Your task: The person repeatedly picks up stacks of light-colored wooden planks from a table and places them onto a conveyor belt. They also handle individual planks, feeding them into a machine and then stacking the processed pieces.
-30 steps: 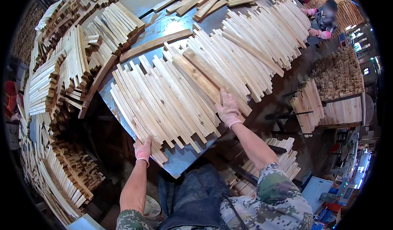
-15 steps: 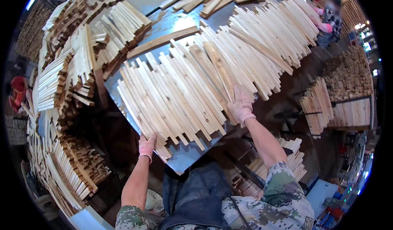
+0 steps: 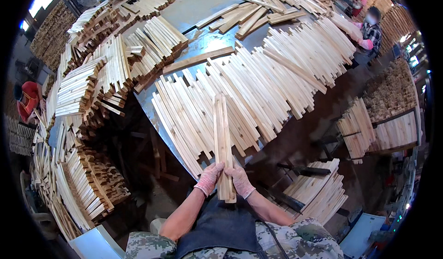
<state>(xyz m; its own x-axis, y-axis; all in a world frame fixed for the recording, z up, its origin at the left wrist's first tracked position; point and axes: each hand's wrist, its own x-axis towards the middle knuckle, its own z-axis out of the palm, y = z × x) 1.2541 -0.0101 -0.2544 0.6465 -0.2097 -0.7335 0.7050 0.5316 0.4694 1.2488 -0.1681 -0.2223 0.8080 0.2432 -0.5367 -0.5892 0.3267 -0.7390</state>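
Note:
In front of my apron [image 3: 219, 226] I hold a pair of wooden slats [image 3: 222, 141] side by side, pointing away from me. My left hand [image 3: 210, 178], in a pinkish knit glove, is closed on their left side near the close end. Gloved alike, my right hand [image 3: 240, 181] grips them from the right at the same height. Their far ends reach over a row of pale slats [image 3: 267, 86] laid out across the metal-topped table [image 3: 188, 165]. One slat [image 3: 295, 67] lies slantwise on top of that row, and a browner slat [image 3: 198, 59] lies beyond it.
Loose slats [image 3: 251, 17] are heaped at the table's far side. Stacked slats [image 3: 80, 93] fill the left. More bundles rest on a rack [image 3: 314, 190] at lower right and on a pile [image 3: 390, 97] beyond. Co-workers stand at far right [image 3: 371, 30] and far left [image 3: 31, 100].
My hands were apart, the left at the row's near left corner and the right on its right side. Now they are together in front of me, closed on two slats. The view has shifted.

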